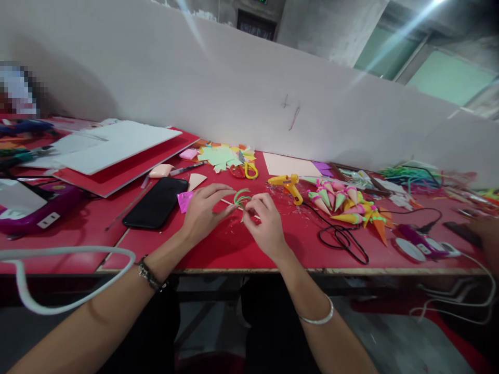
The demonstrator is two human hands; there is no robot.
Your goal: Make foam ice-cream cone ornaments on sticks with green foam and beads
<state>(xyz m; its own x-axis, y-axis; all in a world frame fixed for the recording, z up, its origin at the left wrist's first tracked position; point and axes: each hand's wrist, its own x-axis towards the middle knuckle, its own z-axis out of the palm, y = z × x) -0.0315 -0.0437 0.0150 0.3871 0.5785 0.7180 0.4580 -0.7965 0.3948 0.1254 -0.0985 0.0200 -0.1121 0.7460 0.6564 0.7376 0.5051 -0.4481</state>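
Thin curved green strips [242, 197], perhaps pipe cleaner or paper, rise between my two hands above the red table [230, 252]. My left hand [205, 210] is closed, thumb and fingertips meeting at the left end of the strips. On the other side my right hand [265, 221] pinches their lower right end, its fingers curled. Beside the left hand lie a pink wrapper [184, 201], a cream paper piece [196, 181] and a black phone [156, 203]. A yellow glue gun [286, 187] rests beyond my right hand.
Yellow-handled scissors [250, 170] lie by pale green paper pieces [220, 157]. Several small paper cones [343, 200] are heaped at right, near the glue gun's black cable [339, 241]. White boards [125, 145] stack at left. Purple power strips [419, 241] sit near the edge; a white wall [234, 78] stands behind.
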